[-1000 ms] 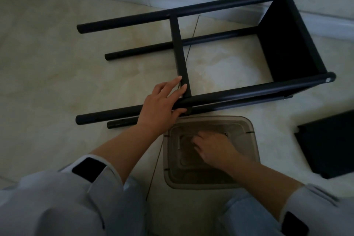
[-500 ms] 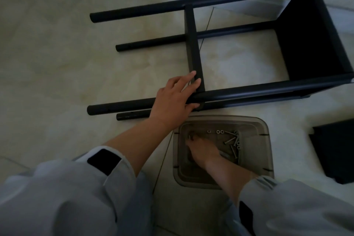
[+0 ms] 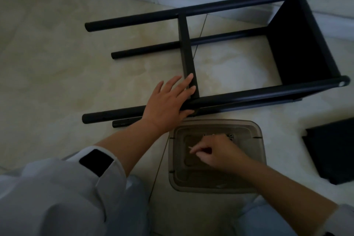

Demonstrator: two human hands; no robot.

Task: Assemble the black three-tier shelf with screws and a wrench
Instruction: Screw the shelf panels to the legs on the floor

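Change since earlier frame: the right hand [image 3: 216,151], which half a second before reached deep into the left part of the container, had drawn back toward the middle with its fingertips pinched together; the left hand [image 3: 168,101] had stayed on the frame.
Left hand: lay open and flat, fingers spread, palm on the near leg tube [image 3: 249,96], fingertips on the lower end of the black middle shelf panel [image 3: 186,51].
Right hand: hovered inside the container, thumb and forefinger closed on a small pale item at the fingertips; the item was too blurred to identify.
Shelf frame [image 3: 298,44]: lay on its side on the floor, directly beyond both hands; four leg tubes ran leftward from the end shelf panel at the far right.
Middle shelf panel: stood edge-on between the far and near tubes, its near end under the left fingertips.
Second near tube [image 3: 122,121]: lay just below the tube under the left palm, its open end left of the left wrist.
Parts container [image 3: 258,151]: translucent, rectangular, on the floor just nearer than the left hand; it surrounded the right hand.
Screws [image 3: 230,136]: a few small pieces showed along the container's far wall, just beyond the right knuckles.
Loose black panel [image 3: 333,151]: lay flat on the floor, well to the right of the right hand.
Floor [image 3: 57,63]: pale tile, with a skirting board along the far wall.
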